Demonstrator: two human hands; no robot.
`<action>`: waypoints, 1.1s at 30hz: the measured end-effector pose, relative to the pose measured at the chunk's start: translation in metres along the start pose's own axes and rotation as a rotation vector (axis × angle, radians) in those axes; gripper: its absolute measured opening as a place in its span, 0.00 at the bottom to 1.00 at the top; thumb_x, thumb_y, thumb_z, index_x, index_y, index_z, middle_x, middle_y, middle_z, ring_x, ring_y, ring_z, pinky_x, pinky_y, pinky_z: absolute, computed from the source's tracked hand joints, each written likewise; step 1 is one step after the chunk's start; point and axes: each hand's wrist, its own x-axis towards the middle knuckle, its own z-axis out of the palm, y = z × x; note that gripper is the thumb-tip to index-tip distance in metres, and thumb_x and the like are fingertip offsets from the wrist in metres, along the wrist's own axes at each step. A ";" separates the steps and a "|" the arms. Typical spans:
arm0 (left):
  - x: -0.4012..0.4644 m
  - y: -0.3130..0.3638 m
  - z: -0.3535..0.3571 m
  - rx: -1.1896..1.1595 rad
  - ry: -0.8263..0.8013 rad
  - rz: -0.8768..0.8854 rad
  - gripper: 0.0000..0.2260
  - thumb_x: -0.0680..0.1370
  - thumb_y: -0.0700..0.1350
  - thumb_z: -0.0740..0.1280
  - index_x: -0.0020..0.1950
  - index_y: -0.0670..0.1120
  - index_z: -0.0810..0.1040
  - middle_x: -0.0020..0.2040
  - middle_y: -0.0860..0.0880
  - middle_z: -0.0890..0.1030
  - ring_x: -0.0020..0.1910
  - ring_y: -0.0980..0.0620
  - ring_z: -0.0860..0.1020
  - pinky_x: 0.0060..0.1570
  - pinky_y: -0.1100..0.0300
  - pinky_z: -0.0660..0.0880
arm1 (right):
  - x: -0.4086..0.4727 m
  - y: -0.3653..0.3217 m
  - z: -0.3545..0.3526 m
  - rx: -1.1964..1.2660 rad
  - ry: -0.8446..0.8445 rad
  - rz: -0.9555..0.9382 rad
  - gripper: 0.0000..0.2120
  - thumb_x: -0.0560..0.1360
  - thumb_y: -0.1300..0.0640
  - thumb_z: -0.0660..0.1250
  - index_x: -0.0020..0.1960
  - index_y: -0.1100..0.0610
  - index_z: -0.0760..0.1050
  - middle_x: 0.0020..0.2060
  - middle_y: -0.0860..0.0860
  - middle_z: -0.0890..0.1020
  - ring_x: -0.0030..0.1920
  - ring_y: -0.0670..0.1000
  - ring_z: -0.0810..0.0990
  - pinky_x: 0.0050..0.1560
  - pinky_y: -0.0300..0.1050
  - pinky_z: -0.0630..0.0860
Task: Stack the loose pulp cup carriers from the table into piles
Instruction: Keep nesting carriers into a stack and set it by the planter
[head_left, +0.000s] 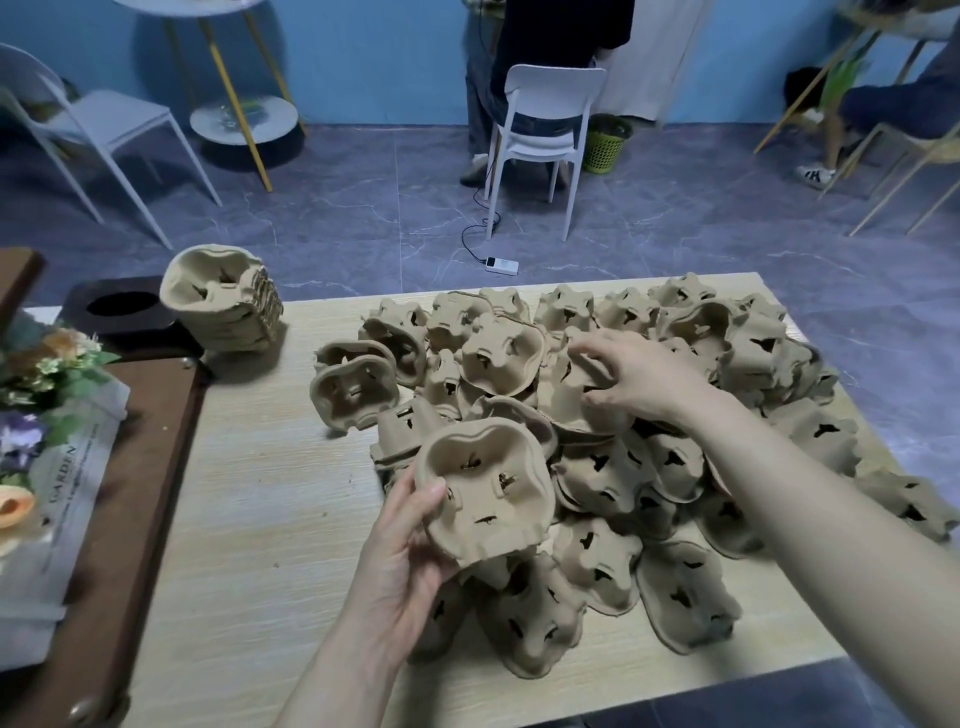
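Barely started, I'd say: one pile (228, 301) stands near the table's (249, 493) far left corner, while loose carriers (675, 467) cover its right half. Left hand (410, 551) grips a carrier (485, 493); right hand (631, 376) pinches another in the heap.

The right hand (631, 376) covers part of the brown pulp cup carrier (571, 395) under its fingers (584, 349), so the grip cannot be made out. Lower carriers in the loose heap (675, 467) are buried. The pale wooden tabletop (260, 493) runs off the bottom edge, and the paper-wrapped flower bouquet (47, 441) off the left.
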 end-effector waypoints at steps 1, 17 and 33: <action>0.000 0.000 0.000 -0.002 0.006 -0.002 0.18 0.70 0.42 0.73 0.59 0.52 0.83 0.59 0.46 0.84 0.53 0.49 0.84 0.50 0.44 0.80 | -0.003 0.000 0.000 0.011 0.025 -0.006 0.30 0.71 0.51 0.72 0.71 0.46 0.67 0.65 0.51 0.73 0.65 0.53 0.71 0.60 0.47 0.69; 0.002 -0.005 0.005 -0.015 0.006 -0.042 0.15 0.73 0.41 0.67 0.59 0.51 0.82 0.59 0.46 0.83 0.57 0.46 0.81 0.51 0.42 0.80 | -0.077 -0.019 0.005 0.018 0.365 0.030 0.37 0.74 0.44 0.69 0.78 0.41 0.54 0.60 0.49 0.77 0.56 0.54 0.78 0.50 0.47 0.74; -0.001 -0.003 0.001 0.021 -0.008 -0.041 0.19 0.68 0.45 0.72 0.59 0.52 0.83 0.59 0.47 0.83 0.55 0.48 0.82 0.56 0.39 0.77 | -0.122 -0.018 -0.003 -0.122 0.441 0.063 0.18 0.67 0.39 0.73 0.48 0.50 0.76 0.31 0.51 0.78 0.33 0.57 0.80 0.30 0.43 0.69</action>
